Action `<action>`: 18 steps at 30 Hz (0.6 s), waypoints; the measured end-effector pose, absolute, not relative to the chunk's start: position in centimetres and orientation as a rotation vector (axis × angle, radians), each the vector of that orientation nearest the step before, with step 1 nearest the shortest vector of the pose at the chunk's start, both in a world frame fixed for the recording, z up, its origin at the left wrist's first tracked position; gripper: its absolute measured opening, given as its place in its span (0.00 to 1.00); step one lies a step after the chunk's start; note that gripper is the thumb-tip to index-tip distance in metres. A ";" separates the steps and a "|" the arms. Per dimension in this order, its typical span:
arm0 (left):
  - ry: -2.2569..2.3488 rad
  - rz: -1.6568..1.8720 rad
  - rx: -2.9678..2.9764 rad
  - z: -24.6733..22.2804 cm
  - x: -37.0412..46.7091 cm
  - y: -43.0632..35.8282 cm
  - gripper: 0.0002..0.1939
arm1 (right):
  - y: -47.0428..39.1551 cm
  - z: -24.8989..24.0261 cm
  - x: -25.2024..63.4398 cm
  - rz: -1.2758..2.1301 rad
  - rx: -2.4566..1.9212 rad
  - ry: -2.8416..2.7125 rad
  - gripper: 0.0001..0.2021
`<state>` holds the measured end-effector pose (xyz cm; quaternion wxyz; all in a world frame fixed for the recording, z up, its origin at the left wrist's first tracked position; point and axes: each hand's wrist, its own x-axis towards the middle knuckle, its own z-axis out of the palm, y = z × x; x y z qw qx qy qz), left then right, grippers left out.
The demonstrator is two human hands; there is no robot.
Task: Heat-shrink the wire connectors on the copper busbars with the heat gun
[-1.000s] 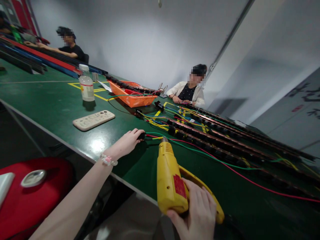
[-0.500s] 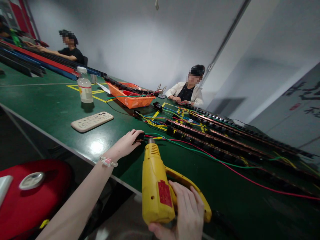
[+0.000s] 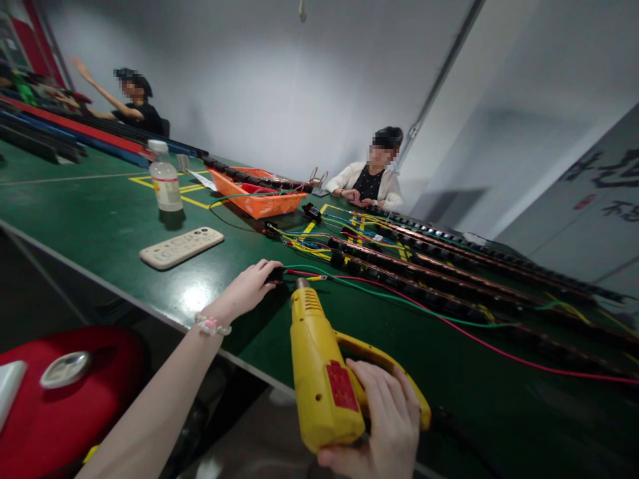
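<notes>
My right hand (image 3: 382, 416) is wrapped round a yellow heat gun (image 3: 319, 372) with a red label on its side. The gun's metal nozzle (image 3: 302, 283) points away from me, close to a short yellow-sleeved wire end (image 3: 316, 278). On the green table my left hand (image 3: 252, 287) is closed on a small black connector (image 3: 275, 273), partly hidden by the fingers. A green wire (image 3: 379, 298) and a red wire (image 3: 479, 338) run from that connector off to the right.
A phone in a beige case (image 3: 182, 249) and a bottle (image 3: 166, 179) stand left on the table. Behind lies an orange basket (image 3: 259, 205). Long dark bars with wires (image 3: 424, 276) cover the right side. Two people sit across; a red stool (image 3: 100, 399) is lower left.
The heat gun has shifted slightly right in my right hand, its nozzle a little lower. My left hand keeps its hold. The far left person has raised an arm.
</notes>
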<state>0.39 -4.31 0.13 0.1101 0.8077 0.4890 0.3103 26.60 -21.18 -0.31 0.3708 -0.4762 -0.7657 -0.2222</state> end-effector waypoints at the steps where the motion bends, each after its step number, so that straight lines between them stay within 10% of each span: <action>1: 1.438 0.906 2.376 0.1 0.4 -4.3 0.20 | -21.1 -0.3 26.9 -0.577 -1.226 -1.962 0.44; 18: 1.320 1.014 2.342 -0.6 0.6 -4.0 0.22 | -21.4 -0.2 30.4 -0.607 -1.404 -1.949 0.39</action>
